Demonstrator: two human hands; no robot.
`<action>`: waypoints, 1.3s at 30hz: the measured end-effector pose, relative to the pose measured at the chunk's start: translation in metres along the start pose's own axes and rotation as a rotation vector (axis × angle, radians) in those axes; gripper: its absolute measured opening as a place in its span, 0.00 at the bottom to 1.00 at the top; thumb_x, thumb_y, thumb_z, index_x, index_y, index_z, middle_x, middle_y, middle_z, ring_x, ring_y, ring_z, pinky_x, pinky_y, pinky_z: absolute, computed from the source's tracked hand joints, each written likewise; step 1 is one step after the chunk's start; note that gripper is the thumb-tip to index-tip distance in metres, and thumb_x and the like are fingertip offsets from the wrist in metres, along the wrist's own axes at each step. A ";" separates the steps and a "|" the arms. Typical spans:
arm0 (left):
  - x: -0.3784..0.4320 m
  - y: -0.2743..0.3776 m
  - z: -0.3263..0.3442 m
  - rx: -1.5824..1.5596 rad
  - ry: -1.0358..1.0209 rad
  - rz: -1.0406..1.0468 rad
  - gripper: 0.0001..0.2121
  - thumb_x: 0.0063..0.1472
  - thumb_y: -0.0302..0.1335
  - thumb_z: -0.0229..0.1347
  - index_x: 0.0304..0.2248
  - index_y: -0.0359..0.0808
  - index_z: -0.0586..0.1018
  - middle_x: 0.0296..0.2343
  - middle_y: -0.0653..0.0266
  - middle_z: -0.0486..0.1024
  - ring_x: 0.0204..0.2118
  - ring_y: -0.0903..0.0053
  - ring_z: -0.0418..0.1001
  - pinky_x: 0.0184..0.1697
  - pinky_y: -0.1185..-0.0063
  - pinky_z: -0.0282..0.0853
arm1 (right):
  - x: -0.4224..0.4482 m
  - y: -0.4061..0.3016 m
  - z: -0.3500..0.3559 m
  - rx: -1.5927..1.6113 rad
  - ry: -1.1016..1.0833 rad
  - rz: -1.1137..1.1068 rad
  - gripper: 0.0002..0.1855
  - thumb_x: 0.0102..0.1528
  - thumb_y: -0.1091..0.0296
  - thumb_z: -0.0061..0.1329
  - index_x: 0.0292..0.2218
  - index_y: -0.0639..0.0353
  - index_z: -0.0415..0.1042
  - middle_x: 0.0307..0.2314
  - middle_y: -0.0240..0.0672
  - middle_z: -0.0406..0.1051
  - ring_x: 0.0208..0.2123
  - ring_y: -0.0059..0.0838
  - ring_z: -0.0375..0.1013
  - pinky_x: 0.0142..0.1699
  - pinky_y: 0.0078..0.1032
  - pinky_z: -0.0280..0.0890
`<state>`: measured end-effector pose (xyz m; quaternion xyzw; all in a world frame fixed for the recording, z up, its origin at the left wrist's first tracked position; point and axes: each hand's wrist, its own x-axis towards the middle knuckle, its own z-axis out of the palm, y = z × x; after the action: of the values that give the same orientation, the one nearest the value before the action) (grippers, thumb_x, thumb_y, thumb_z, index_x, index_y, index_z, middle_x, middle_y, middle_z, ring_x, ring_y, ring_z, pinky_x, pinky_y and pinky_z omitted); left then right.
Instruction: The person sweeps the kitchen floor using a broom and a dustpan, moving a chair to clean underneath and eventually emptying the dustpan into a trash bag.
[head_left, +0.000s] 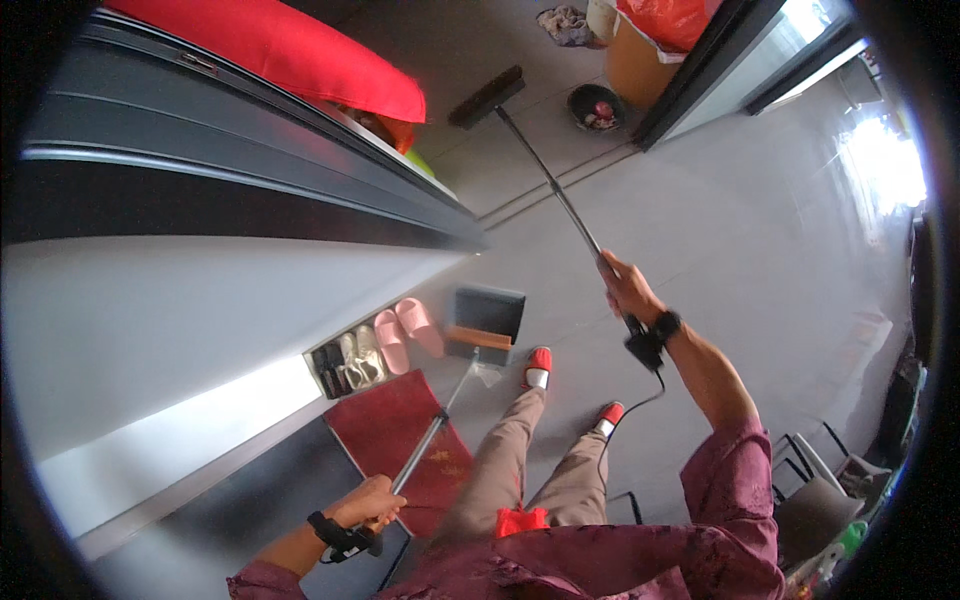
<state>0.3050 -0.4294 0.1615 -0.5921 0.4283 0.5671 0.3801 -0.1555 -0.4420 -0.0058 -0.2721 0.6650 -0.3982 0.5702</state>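
Note:
My right hand (631, 289) grips the metal handle of a broom (574, 214). The broom's dark, wide head (487, 97) is past the floor tracks of a doorway, at the top of the view. In my left hand (370, 502) is the handle of a long-handled dustpan (420, 454). The dustpan's dark scoop (489, 311), with an orange-brown strip across it, is near the floor in front of my feet. Black straps with small devices are on both wrists, and a cable hangs from the right one.
Pink slippers (411, 334) and other shoes (360, 356) stand in a wall recess beside the scoop. A red mat (409, 427) lies to the left of my legs. Past the doorway are a black bowl (595, 106) and a tan bin (637, 64). Chairs (814, 510) stand at the lower right.

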 end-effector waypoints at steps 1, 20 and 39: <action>0.002 -0.001 -0.001 -0.035 -0.009 -0.024 0.14 0.48 0.32 0.47 0.15 0.28 0.66 0.09 0.64 0.64 0.09 0.81 0.63 0.10 0.84 0.56 | -0.021 0.022 -0.010 -0.047 0.026 -0.019 0.21 0.52 0.58 0.32 0.47 0.55 0.51 0.08 0.25 0.53 0.08 0.15 0.54 0.12 0.16 0.52; -0.001 0.027 0.094 -1.409 -0.208 -0.125 0.10 0.46 0.28 0.41 0.26 0.28 0.65 0.17 0.65 0.61 0.15 0.82 0.57 0.15 0.86 0.54 | -0.352 0.243 -0.107 -0.026 0.113 0.519 0.16 0.51 0.67 0.36 0.43 0.52 0.59 0.16 0.25 0.57 0.13 0.14 0.52 0.17 0.17 0.52; -0.066 0.027 0.122 -1.137 0.030 0.127 0.12 0.49 0.31 0.38 0.26 0.29 0.65 0.15 0.66 0.59 0.12 0.83 0.55 0.12 0.87 0.52 | -0.479 0.270 -0.067 0.176 0.140 0.406 0.14 0.50 0.66 0.36 0.40 0.57 0.60 0.14 0.32 0.56 0.14 0.20 0.52 0.20 0.19 0.50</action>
<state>0.2378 -0.3194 0.2200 -0.6846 0.0961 0.7215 -0.0394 -0.0997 0.1083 0.0288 -0.0539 0.7067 -0.3497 0.6127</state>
